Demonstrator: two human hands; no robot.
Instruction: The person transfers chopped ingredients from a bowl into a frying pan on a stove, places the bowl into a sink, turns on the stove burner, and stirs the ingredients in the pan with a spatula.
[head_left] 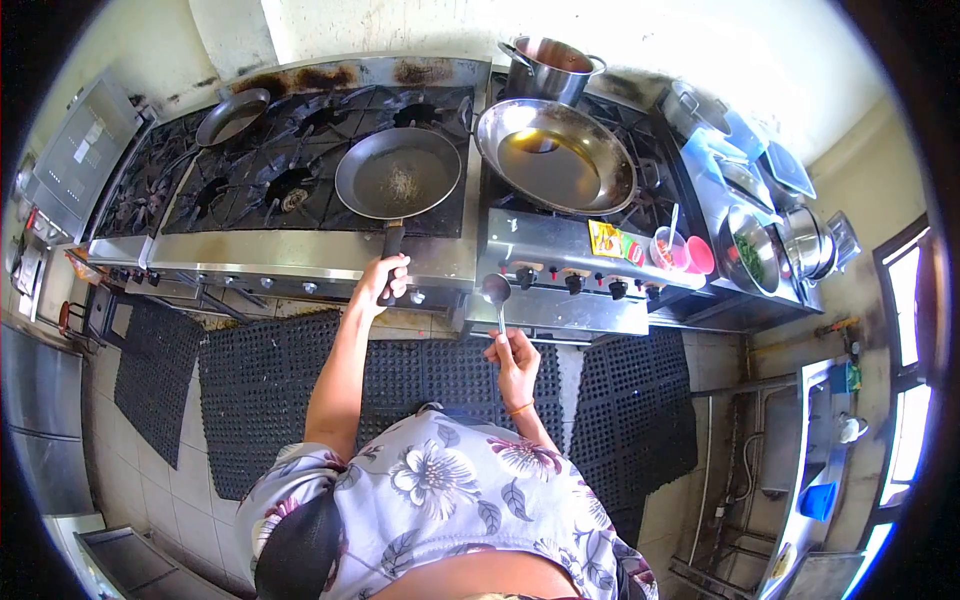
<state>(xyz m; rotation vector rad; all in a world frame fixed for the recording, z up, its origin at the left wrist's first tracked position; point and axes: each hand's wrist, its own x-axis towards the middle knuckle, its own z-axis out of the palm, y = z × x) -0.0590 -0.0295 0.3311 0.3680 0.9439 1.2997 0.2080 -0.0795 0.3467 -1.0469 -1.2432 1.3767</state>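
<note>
My left hand is wrapped round the black handle of a frying pan on the stove. Small pale bits lie in the middle of that pan. In my right hand, the fingers pinch the handle of a metal spoon, whose bowl points up toward the stove front. Beyond it, a large steel pan holding brownish-yellow liquid sits on the right stove. A yellow packet lies on the stove's front ledge, beside a clear cup with red pieces and a red cup.
A tall pot stands behind the large pan. A smaller pan rests at the back left of the stove. On the right, a metal bowl holds green leaves. Black rubber mats cover parts of the floor.
</note>
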